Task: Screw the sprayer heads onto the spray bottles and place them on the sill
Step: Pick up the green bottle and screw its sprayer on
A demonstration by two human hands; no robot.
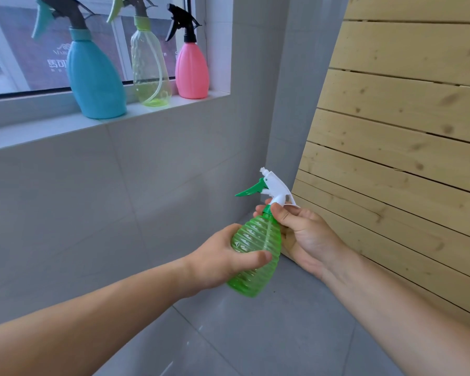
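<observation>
The left hand (217, 259) wraps the green bottle (253, 256) held low, below the sill (52, 126). The right hand (307, 234) pinches its white sprayer head (276, 185). The window writing is blurry.

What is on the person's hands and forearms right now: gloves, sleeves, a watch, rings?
Nothing is worn. The left hand and right hand are bare, with no gloves, and no rings show on the visible fingers. Both forearms are bare as far as the frame edge: no sleeve, watch, or strap is in view. The nails look short and unpainted.
</observation>
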